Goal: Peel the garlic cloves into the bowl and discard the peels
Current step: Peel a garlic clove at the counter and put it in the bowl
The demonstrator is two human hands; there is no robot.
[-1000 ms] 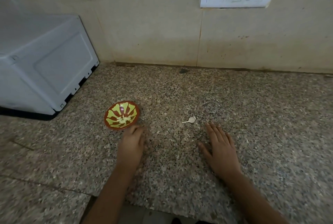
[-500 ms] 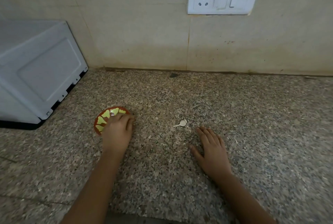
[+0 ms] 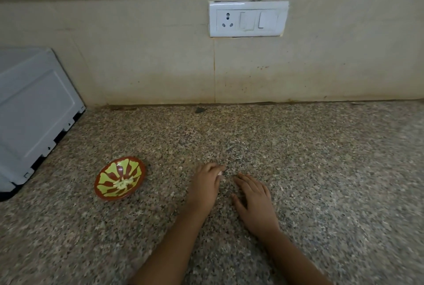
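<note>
Left grip (image 3: 205, 183) was curled, fingertips down on a small pale garlic scrap (image 3: 220, 173) and apparently pinching it, though too blurred to be sure. Peel or clove, and its long axis, could not be told: most of it was hidden under the fingers. Right grip (image 3: 254, 199) lay flat with fingers straight on the desk (image 3: 321, 181), holding nothing, its fingertips just beside the scrap. The scrap sat mid-desk, nearer the front edge than the wall, on the right side of the left grip's fingertips, between the two hands. Bowl (image 3: 120, 178) stood on the desk well to the left of the left grip, toward the white appliance (image 3: 34, 112) at the left edge, with pale peeled cloves (image 3: 122, 183) heaped in its bottom. Left grip was clearly the nearer one to the bowl. Judgement: if the scrap was a clove, the move would be a short carry leftward; if peel, it would go off the desk, and no bin was in view.
</note>
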